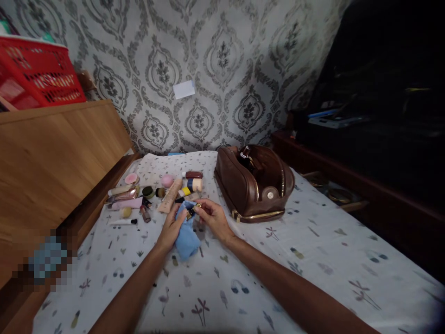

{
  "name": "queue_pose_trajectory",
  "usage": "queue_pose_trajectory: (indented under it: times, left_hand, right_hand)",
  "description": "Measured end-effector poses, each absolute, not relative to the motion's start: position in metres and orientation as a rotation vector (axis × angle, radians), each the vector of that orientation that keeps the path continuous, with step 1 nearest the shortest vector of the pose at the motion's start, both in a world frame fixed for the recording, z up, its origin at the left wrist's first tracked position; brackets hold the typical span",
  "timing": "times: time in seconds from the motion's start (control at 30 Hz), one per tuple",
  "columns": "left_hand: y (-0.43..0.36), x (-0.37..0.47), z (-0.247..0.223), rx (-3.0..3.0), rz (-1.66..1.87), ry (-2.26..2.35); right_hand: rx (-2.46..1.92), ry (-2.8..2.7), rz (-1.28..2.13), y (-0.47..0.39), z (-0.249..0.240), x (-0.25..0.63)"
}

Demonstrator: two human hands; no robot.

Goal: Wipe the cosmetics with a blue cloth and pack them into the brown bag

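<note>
- Head view: a bed is seen, covered by a white printed sheet (313,260) of soft cotton look, scattered with small flamingo, plant and headphone motifs.
- Left hand (170,229) is curled around a light blue cloth (186,236); the cloth is soft, bunched and folded, its lower part resting on the sheet.
- Right hand (213,218) is partly closed, fingertips pinched on a small dark bottle with a gold-coloured cap (192,211); the bottle is glossy, short and lies against the top of the cloth, between both hands. Its label cannot be read.
- Just beyond the hands, a scatter of cosmetics (153,195) lies on the sheet: a beige tube (170,195), a pink sponge (167,180), a round pink compact (131,178), slim pencils and small jars.
- To the right of the hands, a brown leather toiletry bag (253,185) stands unzipped, smooth-grained, with gold zipper and round metal snap; dark items are seen inside.
- A wooden headboard panel (52,162) is at left, with a red plastic lattice basket (38,72) above it.
- Grey damask wallpaper (215,60) is behind.
</note>
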State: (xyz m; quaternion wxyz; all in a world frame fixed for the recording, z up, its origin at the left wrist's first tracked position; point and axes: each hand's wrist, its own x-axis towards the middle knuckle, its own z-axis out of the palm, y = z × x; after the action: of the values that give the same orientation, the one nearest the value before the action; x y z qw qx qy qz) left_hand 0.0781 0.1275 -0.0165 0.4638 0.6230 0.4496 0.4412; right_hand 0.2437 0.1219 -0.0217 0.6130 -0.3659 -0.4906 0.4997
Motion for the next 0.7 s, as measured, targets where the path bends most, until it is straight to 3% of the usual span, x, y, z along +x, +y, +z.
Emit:
queue_pose_trajectory:
  times: [0.23,0.7]
  left_hand:
    - [0.1204,0.0782,-0.0101,1.579,0.996,1.004]
    - [0.1288,0.0745,-0.0072,1.690,1.190,1.327]
  right_hand:
    - [-0.868,-1.030,1.182,0.1266,-0.0191,0.2491]
    - [-0.859,-1.113,1.198,0.1189,-0.0152,0.2449]
